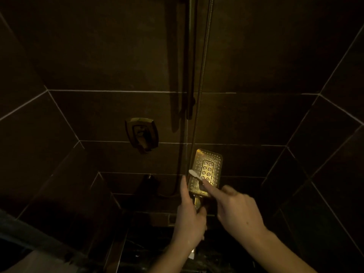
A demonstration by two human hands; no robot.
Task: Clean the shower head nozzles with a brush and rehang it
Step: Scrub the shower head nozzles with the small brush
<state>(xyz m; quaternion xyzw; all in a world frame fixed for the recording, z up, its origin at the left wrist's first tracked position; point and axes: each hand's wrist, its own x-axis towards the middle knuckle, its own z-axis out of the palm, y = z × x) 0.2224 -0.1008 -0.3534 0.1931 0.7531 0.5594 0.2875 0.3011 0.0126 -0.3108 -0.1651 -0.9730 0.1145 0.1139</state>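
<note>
A gold rectangular shower head (pixel 211 164) faces up toward me, its nozzle face lit, in the lower middle of the head view. My left hand (pixel 190 215) grips its handle from the left, with the forefinger stretched up along the head's left edge. My right hand (pixel 236 207) holds a white toothbrush (pixel 194 173), forefinger pressed along its neck. The bristle end lies on the lower left part of the nozzle face. Most of the brush handle is hidden inside my right hand.
Dark tiled walls surround the shower corner. A gold wall valve handle (pixel 142 134) sits to the upper left. A vertical slide rail (pixel 190 75) and the metal hose (pixel 202 75) run down the wall above the shower head. A dark ledge lies below my hands.
</note>
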